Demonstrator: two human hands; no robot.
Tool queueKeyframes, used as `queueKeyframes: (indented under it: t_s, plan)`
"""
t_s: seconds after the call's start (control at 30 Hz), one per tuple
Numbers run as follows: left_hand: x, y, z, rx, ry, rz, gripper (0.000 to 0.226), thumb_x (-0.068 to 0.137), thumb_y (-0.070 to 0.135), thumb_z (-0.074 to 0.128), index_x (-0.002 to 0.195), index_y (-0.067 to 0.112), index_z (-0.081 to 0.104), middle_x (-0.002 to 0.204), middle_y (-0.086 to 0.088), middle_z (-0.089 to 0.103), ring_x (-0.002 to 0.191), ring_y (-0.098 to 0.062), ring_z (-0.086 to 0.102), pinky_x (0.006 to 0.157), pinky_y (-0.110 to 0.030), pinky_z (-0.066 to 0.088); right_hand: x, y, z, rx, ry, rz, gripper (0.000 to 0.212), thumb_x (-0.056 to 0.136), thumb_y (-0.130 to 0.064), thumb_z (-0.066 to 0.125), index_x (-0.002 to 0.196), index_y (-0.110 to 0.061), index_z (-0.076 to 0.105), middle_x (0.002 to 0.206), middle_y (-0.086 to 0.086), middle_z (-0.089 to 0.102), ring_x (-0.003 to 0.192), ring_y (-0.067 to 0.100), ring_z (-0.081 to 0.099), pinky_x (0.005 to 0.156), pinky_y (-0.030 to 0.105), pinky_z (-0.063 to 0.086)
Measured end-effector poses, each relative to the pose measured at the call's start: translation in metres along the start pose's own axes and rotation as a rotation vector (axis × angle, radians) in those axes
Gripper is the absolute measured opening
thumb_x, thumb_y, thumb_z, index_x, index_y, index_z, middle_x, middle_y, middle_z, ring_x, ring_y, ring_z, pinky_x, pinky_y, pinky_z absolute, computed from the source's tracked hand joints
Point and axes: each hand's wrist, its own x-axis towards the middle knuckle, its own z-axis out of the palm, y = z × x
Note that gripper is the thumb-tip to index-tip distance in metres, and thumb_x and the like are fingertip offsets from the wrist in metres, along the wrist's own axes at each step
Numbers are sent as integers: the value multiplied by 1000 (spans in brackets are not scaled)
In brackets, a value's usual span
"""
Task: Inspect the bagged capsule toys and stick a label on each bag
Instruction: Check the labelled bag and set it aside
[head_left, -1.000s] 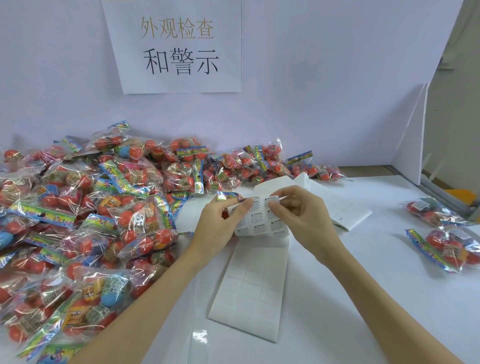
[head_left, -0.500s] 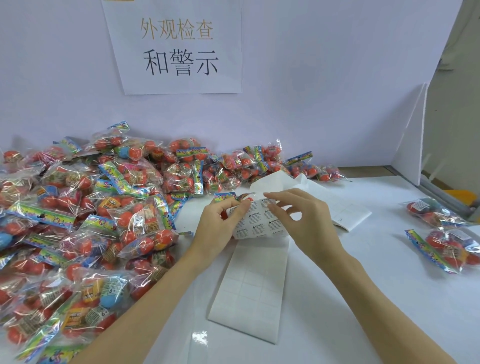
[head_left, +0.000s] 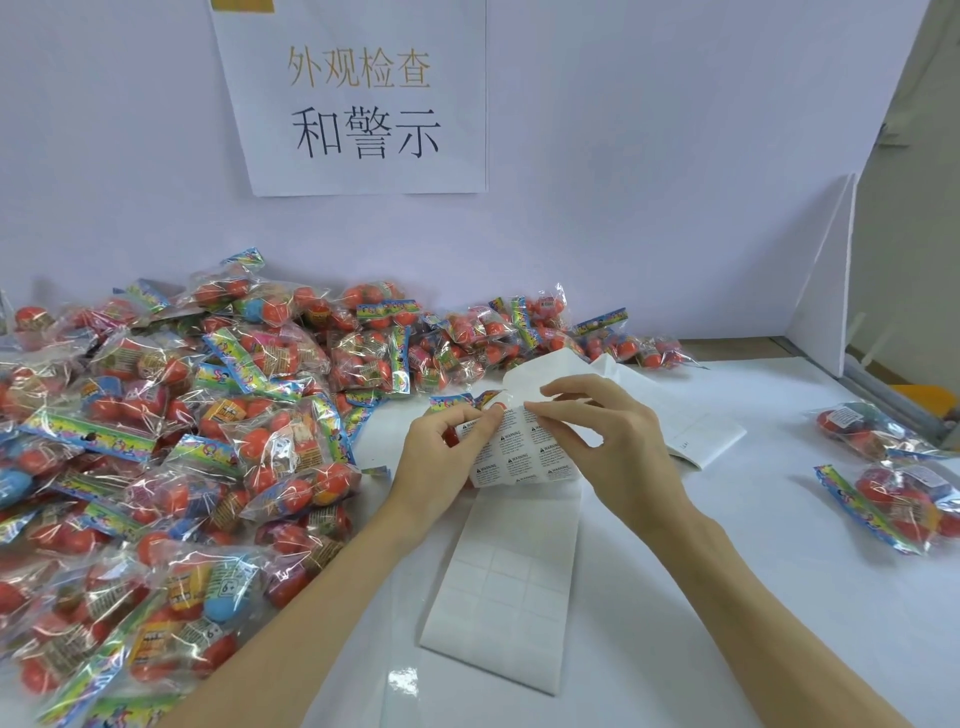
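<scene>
At centre frame, the left hand (head_left: 441, 457) and right hand (head_left: 608, 441) pinched the label sheet (head_left: 519, 457) above the white table (head_left: 727, 571); bagged capsule toys (head_left: 182, 441) crowded the left, with two bags (head_left: 893, 467) at right.

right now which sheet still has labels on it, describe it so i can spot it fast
Start at the white table, in front of the big pile of bagged toys. Both hands pinch the label sheet mid-table. Unlike the blank, already peeled strip below, it carries rows of small black warning print.

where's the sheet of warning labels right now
In the head view the sheet of warning labels is at centre, held up between the left hand and right hand, above the empty backing strip on the white table.
</scene>
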Motion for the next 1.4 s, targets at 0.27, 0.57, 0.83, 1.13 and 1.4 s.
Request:
queueKeyframes:
  t_s: [0.27,0.57,0.83,1.13,1.4]
  plan:
    - [1,-2,0,-40,43,-44,31,99,35,69,73,19,74,67,3,63,62,-11,60,47,-28,50,1,-7,2,92,-55,-16,12,93,-11,76,100,-19,81,125,-8,68,111,11,64,90,34,54]
    - [3,3,-1,-135,251,166,24,107,25,57,98,12,75,90,-2,74,83,-11,69,74,-19,53,10,-18,-6,728,59,398,18,96,-7,73,98,-23,82,105,-4,76,101,12,69,85,22,53]
    - [8,6,-10,-342,6,189,59,99,10,67,145,43,51,121,-11,73,98,-19,69,87,-37,54,10,-17,-8,838,25,497,40,98,-8,70,129,-34,73,86,4,70,78,13,59,75,24,52]
    - [1,4,-2,-232,-115,182,58,105,9,60,149,43,46,118,-16,71,91,-15,67,78,-28,56,5,-17,-1,608,-157,467,44,97,-12,71,134,-33,59,82,-3,71,75,11,65,78,31,56]
    - [-2,6,-2,-243,-165,187,57,103,7,62,149,38,48,122,-13,70,96,-15,72,76,-22,56,4,-17,1,582,-125,450,44,95,-7,73,132,-28,61,81,-2,72,78,15,68,76,25,54]
